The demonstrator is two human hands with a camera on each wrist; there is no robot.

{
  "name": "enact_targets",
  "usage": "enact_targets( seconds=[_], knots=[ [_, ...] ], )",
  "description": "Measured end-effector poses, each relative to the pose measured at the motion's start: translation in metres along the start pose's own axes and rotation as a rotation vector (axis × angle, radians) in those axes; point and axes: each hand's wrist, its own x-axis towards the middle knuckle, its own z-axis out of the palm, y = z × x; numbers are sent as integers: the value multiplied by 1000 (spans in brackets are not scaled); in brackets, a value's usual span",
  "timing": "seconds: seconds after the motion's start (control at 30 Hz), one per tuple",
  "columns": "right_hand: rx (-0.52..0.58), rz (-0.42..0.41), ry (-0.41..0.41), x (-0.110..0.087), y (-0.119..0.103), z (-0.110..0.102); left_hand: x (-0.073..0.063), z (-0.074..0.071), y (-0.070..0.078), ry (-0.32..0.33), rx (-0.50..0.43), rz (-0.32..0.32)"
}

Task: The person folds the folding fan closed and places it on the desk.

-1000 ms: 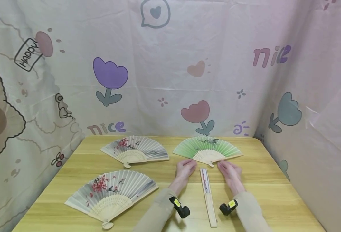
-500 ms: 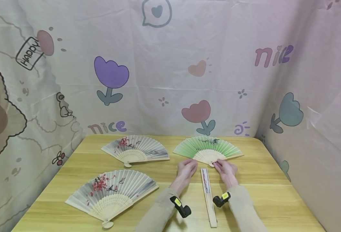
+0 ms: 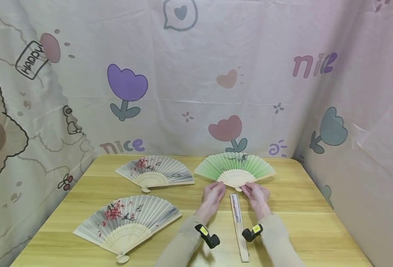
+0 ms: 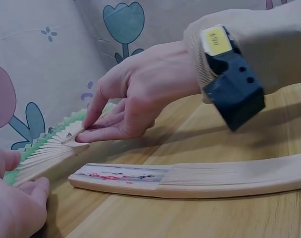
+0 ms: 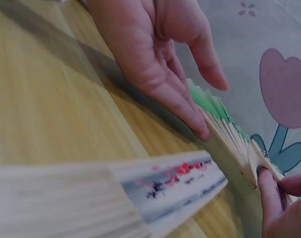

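A spread green folding fan (image 3: 239, 167) with pale wooden ribs is at the back right of the table. My right hand (image 3: 257, 194) pinches its end rib close to the pivot; thumb and fingers show there in the left wrist view. My left hand (image 3: 213, 196) is at the fan's left edge. In the right wrist view, the fingers of the left hand (image 5: 145, 59) touch the outer rib, while its thumb stands away from the fan. Between my forearms lies a folded fan (image 3: 239, 228) with a red floral print, pivot end toward me.
Two spread grey fans with red blossoms lie to the left, one farther back (image 3: 154, 172) and one nearer (image 3: 127, 226). The wooden table (image 3: 296, 230) meets a printed cloth backdrop (image 3: 183, 74) at its back and sides.
My right hand has come inward and taken hold of the green fan near its pivot. The fan has shifted slightly left. My left hand has barely moved.
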Motion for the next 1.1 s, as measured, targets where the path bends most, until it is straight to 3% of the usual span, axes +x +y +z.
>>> enact_targets(
  seconds=[0.2, 0.4, 0.6, 0.9, 1.1],
  knots=[
    [29, 2, -63, -8, 3, 5, 1, -2, 5, 71, -65, 63],
    [49, 11, -108, -16, 9, 6, -2, -6, 13, 148, -118, 169],
    [18, 5, -157, -23, 14, 9, -8, -10, 23, 161, -100, 210],
    [-32, -40, -232, -32, 12, 11, -16, -18, 38, 48, -53, 205],
    [-30, -65, -274, -42, 11, 15, -24, -26, 48, -79, -37, 206]
  ],
)
